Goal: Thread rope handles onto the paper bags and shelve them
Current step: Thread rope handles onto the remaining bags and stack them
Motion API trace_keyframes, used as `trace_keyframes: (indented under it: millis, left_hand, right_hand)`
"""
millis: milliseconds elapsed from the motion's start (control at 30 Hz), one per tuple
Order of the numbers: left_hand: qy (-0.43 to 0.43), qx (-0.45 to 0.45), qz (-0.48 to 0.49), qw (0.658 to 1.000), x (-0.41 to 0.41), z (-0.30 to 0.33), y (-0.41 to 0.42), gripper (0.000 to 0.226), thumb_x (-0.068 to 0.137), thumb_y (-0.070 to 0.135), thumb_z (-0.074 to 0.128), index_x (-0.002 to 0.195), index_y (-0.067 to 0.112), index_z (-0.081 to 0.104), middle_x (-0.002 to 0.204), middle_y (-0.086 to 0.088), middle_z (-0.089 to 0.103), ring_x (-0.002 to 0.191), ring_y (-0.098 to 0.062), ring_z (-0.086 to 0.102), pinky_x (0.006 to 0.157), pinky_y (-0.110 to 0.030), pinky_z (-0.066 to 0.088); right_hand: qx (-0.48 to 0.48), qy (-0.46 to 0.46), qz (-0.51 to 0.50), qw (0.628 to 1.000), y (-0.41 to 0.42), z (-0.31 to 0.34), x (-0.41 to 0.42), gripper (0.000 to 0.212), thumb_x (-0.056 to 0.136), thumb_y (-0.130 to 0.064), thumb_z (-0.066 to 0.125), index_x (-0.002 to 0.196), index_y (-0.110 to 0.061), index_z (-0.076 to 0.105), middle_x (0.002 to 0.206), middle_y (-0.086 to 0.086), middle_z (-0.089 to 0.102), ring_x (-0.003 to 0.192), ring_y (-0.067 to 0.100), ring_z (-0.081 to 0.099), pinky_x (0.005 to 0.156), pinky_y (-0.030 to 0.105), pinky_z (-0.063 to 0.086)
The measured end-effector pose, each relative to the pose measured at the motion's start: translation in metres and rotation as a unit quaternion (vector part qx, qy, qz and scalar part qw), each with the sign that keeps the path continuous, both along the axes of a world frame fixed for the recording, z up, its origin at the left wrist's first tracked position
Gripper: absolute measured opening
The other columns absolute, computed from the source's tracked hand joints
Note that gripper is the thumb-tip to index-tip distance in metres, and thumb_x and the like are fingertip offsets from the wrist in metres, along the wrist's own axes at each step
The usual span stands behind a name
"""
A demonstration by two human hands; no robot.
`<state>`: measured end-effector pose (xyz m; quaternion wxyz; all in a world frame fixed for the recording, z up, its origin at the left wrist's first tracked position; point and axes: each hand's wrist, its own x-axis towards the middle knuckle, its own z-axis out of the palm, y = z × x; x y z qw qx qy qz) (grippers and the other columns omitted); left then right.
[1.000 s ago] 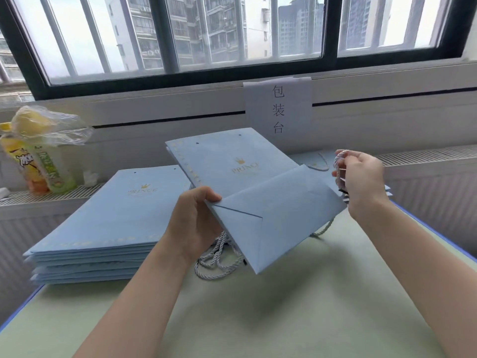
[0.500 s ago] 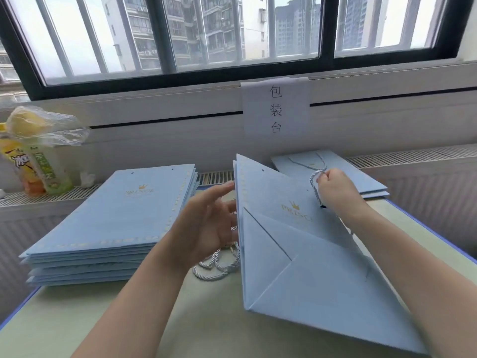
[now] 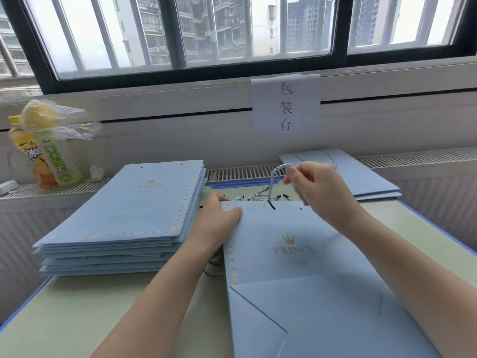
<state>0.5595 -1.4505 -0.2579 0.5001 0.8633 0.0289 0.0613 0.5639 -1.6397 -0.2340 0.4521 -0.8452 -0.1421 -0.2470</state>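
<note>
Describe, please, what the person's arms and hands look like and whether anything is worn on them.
Both forearms are bare as far as the frame shows, with no sleeves visible. The left hand and right hand wear no gloves, and no rings, watch or bracelet can be seen.

We face a black-framed barred window bright with daylight, a paper sign taped below it, radiator grilles behind our pale green worktop.

Bag flat on table center-right, bag stack left, bottles behind stack.
</note>
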Motion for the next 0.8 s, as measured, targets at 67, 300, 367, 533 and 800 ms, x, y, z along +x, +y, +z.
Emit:
trace_keyframes:
  millis: [67, 300, 367, 533, 800]
  left_hand:
    - [0.021, 0.063, 0.005, 0.998, -0.001, -0.002, -0.001, 0.022, 0.094, 0.023, 0.05, 0.113, 0.013, 0.044, 0.107, -0.004, 0.051, 0.092, -0.02, 0.05, 0.069, -0.03, 0.039]
    - [-0.212, 0.138, -0.027, 0.967, -0.005, -0.011, -0.013, 0.031, 0.093, 0.015, 0.055, 0.123, 0.008, 0.054, 0.12, -0.004, 0.058, 0.117, -0.018, 0.049, 0.095, -0.019, 0.032]
    - [-0.279, 0.131, -0.047, 0.95, -0.009, -0.009, -0.015, 0.033, 0.092, 0.015, 0.058, 0.125, 0.011, 0.055, 0.115, 0.0, 0.061, 0.111, -0.014, 0.052, 0.092, -0.017, 0.032]
    - [-0.288, 0.077, -0.132, 0.945, -0.014, -0.004, -0.015, 0.024, 0.095, 0.037, 0.053, 0.108, 0.019, 0.061, 0.09, 0.007, 0.071, 0.083, -0.004, 0.065, 0.078, -0.025, 0.05]
    - [-0.23, -0.013, -0.153, 0.961, -0.014, 0.0, -0.015, 0.008, 0.093, 0.021, 0.058, 0.088, 0.015, 0.058, 0.065, 0.002, 0.065, 0.056, -0.011, 0.061, 0.056, -0.024, 0.049]
  right_hand:
    - [0.048, 0.039, 0.075, 0.995, 0.011, 0.001, -0.008, 0.03, 0.099, -0.024, 0.046, 0.08, -0.011, 0.066, 0.039, -0.01, 0.04, 0.038, 0.006, 0.033, 0.047, 0.023, 0.03]
    - [0.1, 0.134, 0.153, 0.974, 0.026, -0.009, -0.013, 0.019, 0.099, -0.005, 0.041, 0.105, -0.007, 0.06, 0.065, 0.003, 0.058, 0.043, 0.01, 0.045, 0.041, 0.015, 0.034]
    - [0.027, 0.099, 0.122, 0.987, 0.025, -0.012, -0.011, 0.02, 0.099, -0.006, 0.042, 0.101, -0.009, 0.061, 0.064, 0.0, 0.06, 0.041, 0.006, 0.045, 0.045, 0.013, 0.036]
    - [-0.09, 0.043, 0.07, 0.993, 0.027, -0.016, -0.01, 0.023, 0.096, -0.005, 0.043, 0.093, -0.008, 0.066, 0.06, -0.007, 0.058, 0.048, -0.001, 0.049, 0.053, 0.013, 0.038]
    - [0.303, 0.235, 0.21, 0.899, 0.025, -0.001, -0.015, 0.03, 0.095, 0.007, 0.035, 0.096, -0.004, 0.063, 0.069, 0.008, 0.066, 0.053, 0.009, 0.059, 0.053, 0.017, 0.048]
